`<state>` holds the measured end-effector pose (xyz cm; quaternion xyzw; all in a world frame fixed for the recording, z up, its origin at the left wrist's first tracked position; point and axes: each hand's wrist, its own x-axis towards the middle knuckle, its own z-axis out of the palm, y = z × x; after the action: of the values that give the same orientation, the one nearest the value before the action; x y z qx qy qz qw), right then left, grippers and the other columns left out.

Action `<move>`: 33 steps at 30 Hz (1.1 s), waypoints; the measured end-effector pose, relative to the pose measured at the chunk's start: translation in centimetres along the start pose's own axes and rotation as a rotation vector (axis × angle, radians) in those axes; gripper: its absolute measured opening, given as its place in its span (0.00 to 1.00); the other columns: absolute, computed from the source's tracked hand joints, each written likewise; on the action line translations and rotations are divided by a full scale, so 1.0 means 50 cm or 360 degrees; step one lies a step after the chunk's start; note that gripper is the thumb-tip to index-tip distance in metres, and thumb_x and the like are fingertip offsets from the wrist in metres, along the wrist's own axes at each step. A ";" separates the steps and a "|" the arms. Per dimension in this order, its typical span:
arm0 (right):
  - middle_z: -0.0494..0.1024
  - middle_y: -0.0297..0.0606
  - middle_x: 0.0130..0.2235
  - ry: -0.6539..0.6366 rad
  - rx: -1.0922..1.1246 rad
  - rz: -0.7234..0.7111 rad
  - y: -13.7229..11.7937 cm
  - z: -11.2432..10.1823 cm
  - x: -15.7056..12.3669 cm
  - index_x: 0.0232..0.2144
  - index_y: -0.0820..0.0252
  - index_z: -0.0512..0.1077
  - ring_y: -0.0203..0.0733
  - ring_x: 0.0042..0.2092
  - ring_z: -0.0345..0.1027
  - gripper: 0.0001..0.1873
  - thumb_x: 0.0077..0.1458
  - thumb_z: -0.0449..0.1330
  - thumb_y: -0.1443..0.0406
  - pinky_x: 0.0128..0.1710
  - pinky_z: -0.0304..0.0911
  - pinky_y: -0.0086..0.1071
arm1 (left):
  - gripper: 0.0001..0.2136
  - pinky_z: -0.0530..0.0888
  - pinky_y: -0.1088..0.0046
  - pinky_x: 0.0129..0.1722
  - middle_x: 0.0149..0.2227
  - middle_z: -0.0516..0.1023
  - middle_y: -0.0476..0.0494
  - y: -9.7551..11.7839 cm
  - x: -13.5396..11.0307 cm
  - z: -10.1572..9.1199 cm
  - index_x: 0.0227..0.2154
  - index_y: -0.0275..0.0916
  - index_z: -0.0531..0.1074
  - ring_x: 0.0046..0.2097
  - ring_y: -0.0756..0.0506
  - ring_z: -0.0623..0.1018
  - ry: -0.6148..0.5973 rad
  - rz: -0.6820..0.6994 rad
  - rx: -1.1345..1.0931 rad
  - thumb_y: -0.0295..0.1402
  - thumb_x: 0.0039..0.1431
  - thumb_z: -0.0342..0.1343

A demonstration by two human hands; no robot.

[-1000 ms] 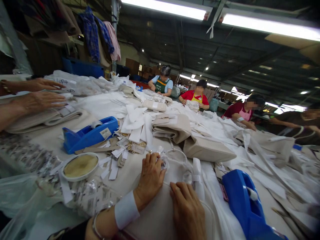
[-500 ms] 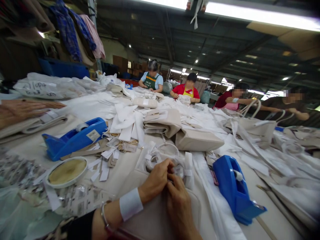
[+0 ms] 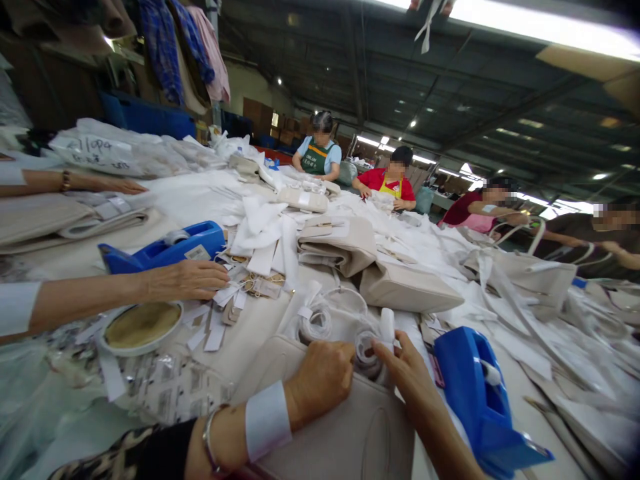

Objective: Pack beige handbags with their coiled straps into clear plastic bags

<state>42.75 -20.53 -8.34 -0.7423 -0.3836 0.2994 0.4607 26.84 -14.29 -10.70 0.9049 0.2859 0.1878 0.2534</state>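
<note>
A light beige handbag (image 3: 345, 433) lies in front of me, its top edge facing away. My left hand (image 3: 323, 380) is a fist at that top edge; what its fingers hold is hidden. My right hand (image 3: 415, 377) has thumb and fingers round a white-wrapped handle end (image 3: 387, 325) at the bag's right side. Between the hands sits a coiled, plastic-wrapped strap (image 3: 367, 347). A second wrapped coil (image 3: 316, 323) lies beyond my left hand, and a clear plastic loop rises behind.
Blue tape dispensers stand right (image 3: 475, 393) and left (image 3: 165, 250). Another person's hand (image 3: 193, 280) reaches over paper tags (image 3: 227, 303) near a round tin (image 3: 143, 327). Folded beige bags (image 3: 410, 287) lie ahead. Several co-workers stand round the table.
My hands have moved apart: the right went right to the wrapped handle end, the left closed into a fist. Another person's hand has come in from the left onto the tags. The view has shifted slightly.
</note>
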 end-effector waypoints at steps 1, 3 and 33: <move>0.79 0.38 0.36 -0.0132 0.0194 0.0067 0.001 0.000 0.003 0.45 0.59 0.68 0.49 0.39 0.73 0.27 0.48 0.63 0.49 0.40 0.66 0.37 | 0.07 0.72 0.67 0.41 0.36 0.77 0.41 -0.001 0.000 0.002 0.34 0.37 0.68 0.38 0.43 0.76 0.0032 -0.0003 -0.0041 0.24 0.60 0.46; 0.79 0.38 0.38 -0.0332 0.0406 0.0119 0.009 0.000 0.008 0.45 0.59 0.69 0.48 0.41 0.73 0.26 0.51 0.61 0.49 0.41 0.66 0.37 | 0.08 0.73 0.67 0.43 0.40 0.74 0.41 -0.003 -0.001 0.006 0.38 0.37 0.67 0.40 0.43 0.74 0.0130 -0.0018 -0.0107 0.22 0.58 0.46; 0.64 0.56 0.63 0.0530 -0.1545 -0.1582 0.100 0.125 0.009 0.61 0.71 0.60 0.57 0.66 0.53 0.29 0.57 0.44 0.76 0.60 0.61 0.53 | 0.16 0.67 0.62 0.58 0.47 0.75 0.35 -0.003 0.107 -0.074 0.41 0.33 0.72 0.53 0.41 0.72 0.0106 -0.0067 0.0058 0.17 0.55 0.44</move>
<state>39.44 -18.71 -15.44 -0.6367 -0.6911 -0.2679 0.2127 29.07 -9.59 -6.79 0.8964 0.3165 0.2072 0.2310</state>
